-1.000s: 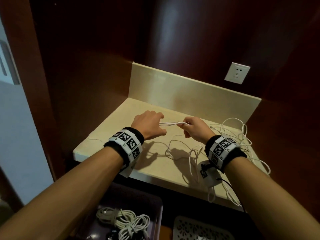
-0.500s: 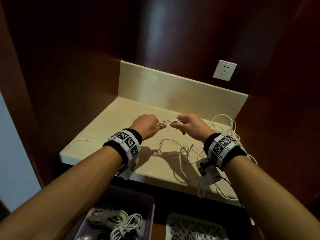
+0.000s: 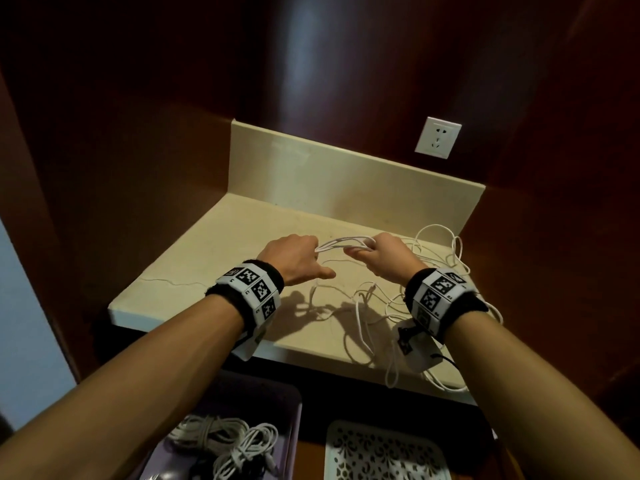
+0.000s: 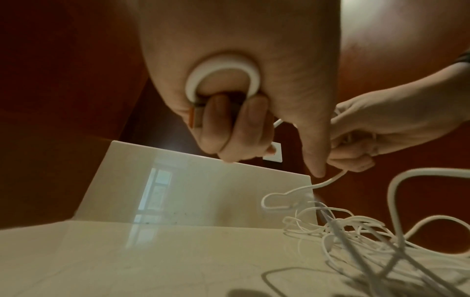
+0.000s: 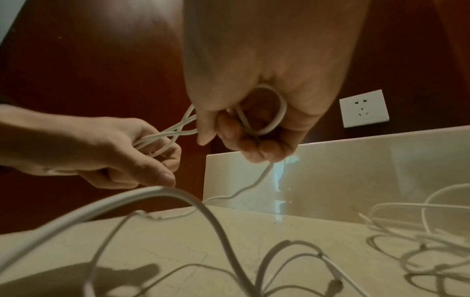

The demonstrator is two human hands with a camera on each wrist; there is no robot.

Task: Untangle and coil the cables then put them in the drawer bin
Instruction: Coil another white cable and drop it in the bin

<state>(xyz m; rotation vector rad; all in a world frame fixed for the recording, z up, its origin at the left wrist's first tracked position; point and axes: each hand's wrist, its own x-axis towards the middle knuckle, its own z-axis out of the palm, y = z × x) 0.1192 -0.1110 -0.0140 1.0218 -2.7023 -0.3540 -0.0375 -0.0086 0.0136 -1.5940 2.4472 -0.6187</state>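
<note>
A white cable (image 3: pixel 341 243) runs in a few loops between my two hands above the cream counter (image 3: pixel 214 258). My left hand (image 3: pixel 298 259) grips one end of the loops; in the left wrist view a bend of the white cable (image 4: pixel 222 75) curls round its fingers. My right hand (image 3: pixel 384 252) grips the other end, with a cable loop (image 5: pixel 264 112) wound round its fingers. From there the cable trails down into a tangle of white cables (image 3: pixel 388 306) on the counter's right side. A purple bin (image 3: pixel 287 414) below holds coiled cables (image 3: pixel 228 441).
A white wall socket (image 3: pixel 438 137) sits above the counter's backsplash (image 3: pixel 346 174). Dark red wood panels enclose the niche on the left, back and right. A white perforated tray (image 3: pixel 384 452) lies beside the purple bin. Some cable loops (image 3: pixel 393 372) hang over the counter's front edge.
Both hands have stayed close together on the cable loops, and the left thumb now sticks out. The head view has shifted a little, so the counter sits differently in frame.
</note>
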